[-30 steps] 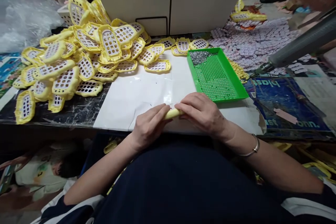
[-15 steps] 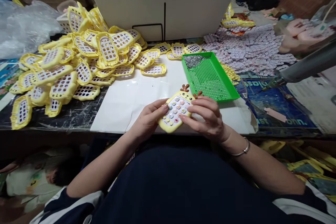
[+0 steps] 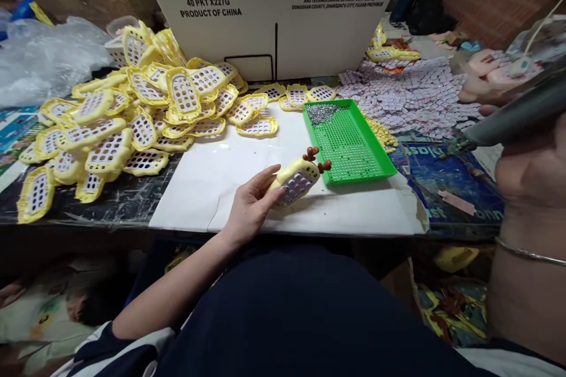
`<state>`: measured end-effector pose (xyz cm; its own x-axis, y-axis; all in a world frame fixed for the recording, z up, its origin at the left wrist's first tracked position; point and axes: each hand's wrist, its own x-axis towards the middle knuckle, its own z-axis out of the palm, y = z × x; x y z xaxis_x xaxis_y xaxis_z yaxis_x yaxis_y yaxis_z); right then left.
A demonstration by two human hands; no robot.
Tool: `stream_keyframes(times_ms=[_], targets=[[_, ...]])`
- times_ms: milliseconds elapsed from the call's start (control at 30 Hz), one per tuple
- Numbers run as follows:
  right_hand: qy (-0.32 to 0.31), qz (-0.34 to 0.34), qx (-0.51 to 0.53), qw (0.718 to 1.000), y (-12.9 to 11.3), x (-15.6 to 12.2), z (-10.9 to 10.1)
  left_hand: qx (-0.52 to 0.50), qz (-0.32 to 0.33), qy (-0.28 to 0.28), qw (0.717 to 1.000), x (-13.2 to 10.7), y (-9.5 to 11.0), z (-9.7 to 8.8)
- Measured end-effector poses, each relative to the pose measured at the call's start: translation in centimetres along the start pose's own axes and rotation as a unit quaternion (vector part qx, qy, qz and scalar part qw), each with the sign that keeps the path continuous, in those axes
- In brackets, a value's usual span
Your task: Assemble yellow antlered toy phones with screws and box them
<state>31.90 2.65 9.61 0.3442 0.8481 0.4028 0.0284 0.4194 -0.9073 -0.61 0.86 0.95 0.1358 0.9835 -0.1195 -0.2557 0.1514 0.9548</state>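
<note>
My left hand (image 3: pixel 254 203) is closed on the lower end of a yellow toy phone (image 3: pixel 295 179) with brown antlers, held tilted above the white board (image 3: pixel 207 182). Its pale button face is angled and in shade. At the right edge, my right hand (image 3: pixel 533 182) is wrapped round a grey electric screwdriver (image 3: pixel 513 107), its fingertips showing on the far side. The bit of the tool points left and down over the blue sheet. Close beyond the toy phone lies a green tray (image 3: pixel 354 174), with small metal screws (image 3: pixel 325 113) heaped in its far left corner.
A heap of yellow toy shells (image 3: pixel 106 147) covers the left side. Behind stands a big white carton (image 3: pixel 274 17). Many small white button pieces (image 3: pixel 398 88) spread at back right, with small yellow pieces (image 3: pixel 379 132) beside the tray. A pink strip (image 3: pixel 457 202) lies on the blue sheet (image 3: pixel 424 179).
My right hand has left the toy phone and moved right to grip the screwdriver. The left hand keeps the toy phone, now tipped over more. The view has shifted slightly.
</note>
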Motion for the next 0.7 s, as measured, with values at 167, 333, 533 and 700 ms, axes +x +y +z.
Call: stream_keyframes(times_ms=[167,333,533,700], targets=[[0.026,-0.116,-0.044,0.992,0.5,-0.1,2.3,-0.073,-0.089,-0.064,0.991,-0.8,0.2,-0.9],[-0.050,-0.078,0.010,0.996,2.2,0.9,4.6,-0.053,-0.314,-0.261,0.911,-2.1,1.3,-3.2],[-0.033,-0.064,0.058,0.996,5.4,1.7,8.7,0.267,-0.112,-0.466,0.836,-2.2,2.8,-1.4],[-0.025,-0.054,0.068,0.996,7.7,3.2,11.3,0.287,-0.121,-0.521,0.795,-1.5,2.1,0.5]])
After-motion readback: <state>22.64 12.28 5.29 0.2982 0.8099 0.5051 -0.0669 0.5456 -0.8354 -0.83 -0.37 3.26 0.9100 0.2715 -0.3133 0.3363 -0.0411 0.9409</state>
